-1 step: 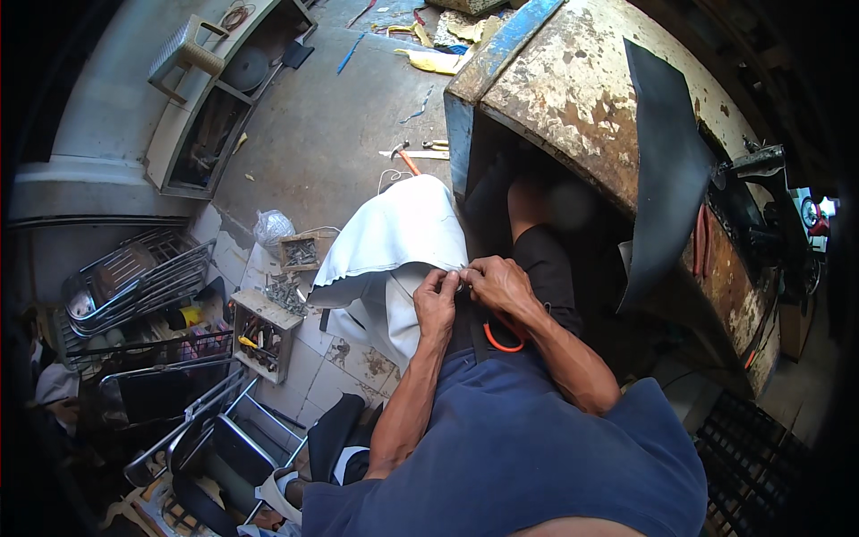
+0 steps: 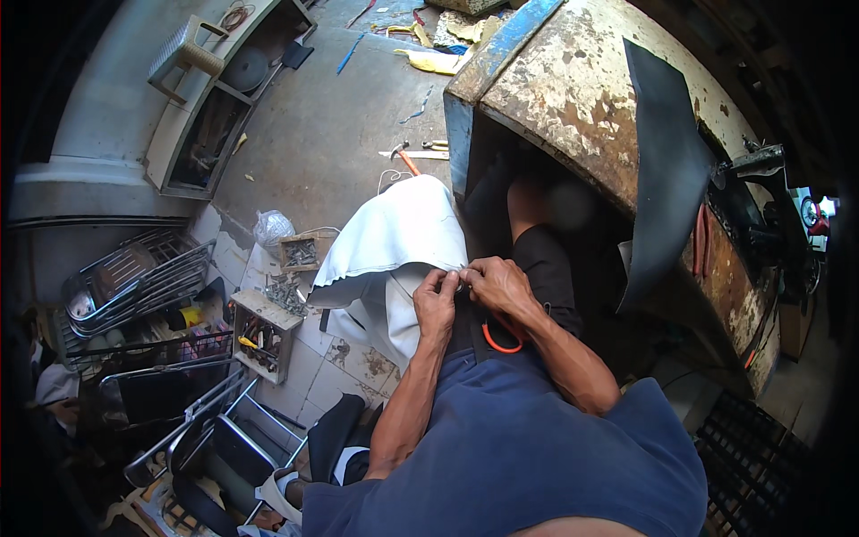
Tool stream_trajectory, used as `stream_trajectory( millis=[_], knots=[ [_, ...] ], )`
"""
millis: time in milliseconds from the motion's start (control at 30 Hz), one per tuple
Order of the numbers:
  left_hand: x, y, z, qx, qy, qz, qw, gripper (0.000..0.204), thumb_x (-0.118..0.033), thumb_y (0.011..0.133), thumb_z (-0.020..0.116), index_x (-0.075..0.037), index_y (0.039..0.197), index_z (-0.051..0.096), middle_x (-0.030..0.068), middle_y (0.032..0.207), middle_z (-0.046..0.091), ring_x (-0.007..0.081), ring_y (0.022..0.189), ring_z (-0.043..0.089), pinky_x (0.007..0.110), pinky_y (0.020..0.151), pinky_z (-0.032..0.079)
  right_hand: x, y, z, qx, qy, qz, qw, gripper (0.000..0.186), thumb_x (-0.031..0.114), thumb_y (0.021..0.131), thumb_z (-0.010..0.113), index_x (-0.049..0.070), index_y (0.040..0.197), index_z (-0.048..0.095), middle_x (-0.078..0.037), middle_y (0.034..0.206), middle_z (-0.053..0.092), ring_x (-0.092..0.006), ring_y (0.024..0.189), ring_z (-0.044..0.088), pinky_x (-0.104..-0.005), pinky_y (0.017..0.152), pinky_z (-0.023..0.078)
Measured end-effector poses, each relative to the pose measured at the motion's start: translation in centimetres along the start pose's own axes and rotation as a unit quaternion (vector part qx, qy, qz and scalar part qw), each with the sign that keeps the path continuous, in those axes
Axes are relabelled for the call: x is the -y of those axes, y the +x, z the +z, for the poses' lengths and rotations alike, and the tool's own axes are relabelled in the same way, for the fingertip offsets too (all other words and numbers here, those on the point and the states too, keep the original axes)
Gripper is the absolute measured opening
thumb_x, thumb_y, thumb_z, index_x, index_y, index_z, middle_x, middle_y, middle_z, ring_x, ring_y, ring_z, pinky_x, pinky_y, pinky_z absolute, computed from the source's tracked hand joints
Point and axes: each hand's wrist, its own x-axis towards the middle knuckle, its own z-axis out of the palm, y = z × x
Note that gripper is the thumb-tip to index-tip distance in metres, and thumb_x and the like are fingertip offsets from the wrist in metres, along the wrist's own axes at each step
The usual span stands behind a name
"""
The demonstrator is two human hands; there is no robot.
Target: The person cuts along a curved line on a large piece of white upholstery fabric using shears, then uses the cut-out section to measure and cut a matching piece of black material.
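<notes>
A white leather-like sheet (image 2: 394, 219) with a grey underside is draped over my left knee. At its near right corner my left hand (image 2: 434, 309) pinches the edge between thumb and fingers. My right hand (image 2: 501, 285) is closed at the same corner, its fingertips almost touching the left ones. Whatever small item may be between the fingertips is too small to make out. On my lap, just below the right wrist, lies a tool with an orange loop handle (image 2: 506, 345), its other end hidden.
A hammer (image 2: 407, 161) and pliers (image 2: 436, 145) lie on the floor ahead. To the left are wooden boxes (image 2: 268, 327) of metal bits and stacked metal chair frames (image 2: 148, 277). A worn bench (image 2: 555, 98) with a hanging black sheet (image 2: 667, 170) stands at right.
</notes>
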Motion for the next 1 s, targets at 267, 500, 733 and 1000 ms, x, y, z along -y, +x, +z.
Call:
stream_trajectory(
  millis=[267,500,733,1000],
  knots=[
    [0.5,0.1,-0.1,0.004,0.003,-0.003,1.0,0.018,-0.016,0.097,0.069,0.001,0.095,0.07,0.0034,0.084,0.069,0.0086,0.076,0.06,0.023,0.071,0.048,0.1,0.1,-0.8,0.021,-0.014,-0.01,1.0,0.035,0.038,0.096,0.058,0.008,0.095,0.077,-0.005,0.068,0.071,-0.0248,0.071,0.071,-0.0405,0.073,0.053],
    [0.7,0.2,-0.2,0.003,0.012,-0.003,1.0,0.018,-0.017,0.097,0.07,0.001,0.095,0.07,0.0026,0.083,0.068,0.0084,0.075,0.059,0.024,0.07,0.047,0.2,0.3,-0.7,0.024,-0.011,-0.001,1.0,0.035,0.037,0.096,0.058,0.008,0.098,0.077,-0.006,0.069,0.071,-0.0241,0.07,0.071,-0.0395,0.072,0.054],
    [0.0,0.3,0.2,-0.017,0.028,0.022,0.999,0.019,-0.016,0.097,0.068,0.002,0.09,0.07,0.0021,0.078,0.067,0.0089,0.071,0.056,0.026,0.065,0.045,0.0,-0.3,1.0,0.012,0.168,0.067,0.983,0.033,0.031,0.099,0.057,0.002,0.095,0.073,-0.005,0.07,0.07,-0.0131,0.061,0.066,-0.0302,0.059,0.052],
    [0.0,0.1,0.9,-0.034,0.045,0.036,0.998,0.02,-0.017,0.095,0.068,0.002,0.09,0.071,0.0051,0.075,0.069,0.0107,0.069,0.058,0.029,0.064,0.047,-2.8,0.4,3.6,-0.026,0.409,-0.004,0.912,0.031,0.028,0.102,0.059,0.001,0.09,0.069,-0.002,0.067,0.064,-0.0095,0.055,0.06,-0.0248,0.052,0.047]
  ],
)
